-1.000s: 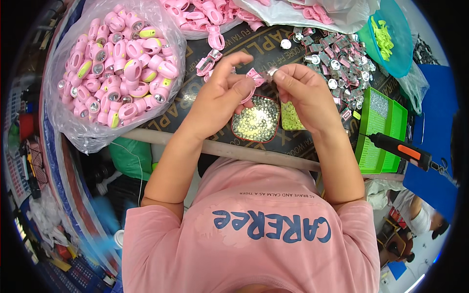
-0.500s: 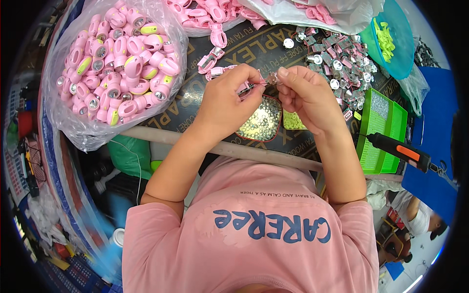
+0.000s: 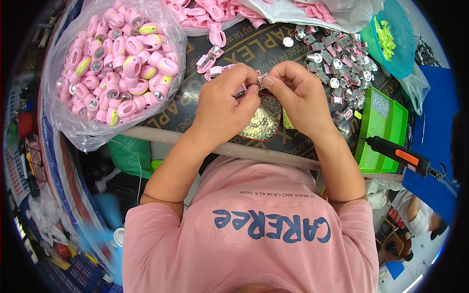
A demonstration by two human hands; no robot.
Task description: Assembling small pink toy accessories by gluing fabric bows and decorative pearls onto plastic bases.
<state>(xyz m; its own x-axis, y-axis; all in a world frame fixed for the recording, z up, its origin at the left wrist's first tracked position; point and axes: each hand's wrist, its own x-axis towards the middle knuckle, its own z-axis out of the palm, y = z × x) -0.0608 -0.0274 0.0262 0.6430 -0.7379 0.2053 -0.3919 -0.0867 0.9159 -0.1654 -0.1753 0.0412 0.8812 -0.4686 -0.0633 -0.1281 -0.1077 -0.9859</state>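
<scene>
My left hand (image 3: 227, 105) is closed around a pink flashlight part (image 3: 239, 91), mostly hidden by the fingers. My right hand (image 3: 300, 97) meets it and pinches a small shiny part (image 3: 264, 81) between thumb and forefinger, against the left fingertips. Below the hands a red-rimmed tray (image 3: 261, 122) holds many small metal rings or springs. Beside it, partly behind my right wrist, is a tray of yellow-green pieces (image 3: 288, 121). Pink flashlight pieces (image 3: 210, 59) lie just beyond my left hand.
A clear bag (image 3: 171, 97) of pink flashlights stands at left. At right lie a heap of pink-and-silver assemblies (image 3: 337, 63), a teal bowl (image 3: 405, 53) with yellow-green pieces, a green compartment tray (image 3: 398, 132) and an electric screwdriver (image 3: 400, 151). Pink shells (image 3: 212, 12) lie at the back.
My right hand has moved left, bringing the small shiny part up to the left fingertips. The red wire seen between the hands is now hidden. My left hand has barely moved.
</scene>
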